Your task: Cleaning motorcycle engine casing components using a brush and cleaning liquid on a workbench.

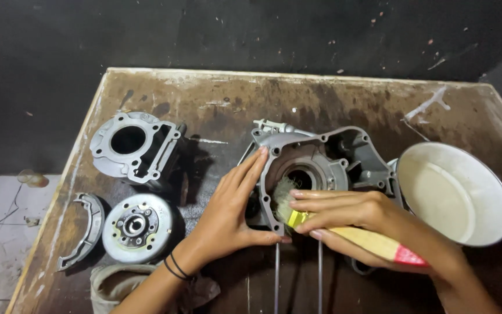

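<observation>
The wooden table (332, 99), stained dark and worn pale at its edges, runs out of view at the bottom, and both forearms are cut off there too. The grey metal engine casing (321, 166) lies flat between and just beyond the two hands; its near edge is hidden under the fingers, and its middle bore is too dark to see into. It is a cast piece with bolt holes round its rim and a round recess at the centre, its longer side running left to right.

Right of the right hand, a white enamel bowl (451, 195) is tilted, its open mouth turned towards the casing; its far side fades into shadow. Well left of the left hand stands a grey cylinder block (135, 145), and nearer, a round flywheel disc (137, 227) beside a curved brake shoe (85, 229).

The left hand (228, 212) is spread wide, flat against the casing's left rim, thumb along the near edge. The right hand (350, 215) is closed round a paintbrush (373, 241) with a pale wooden handle and red end; its handle points right and towards the person, its bristles left into the casing's recess, partly hidden by fingers.
</observation>
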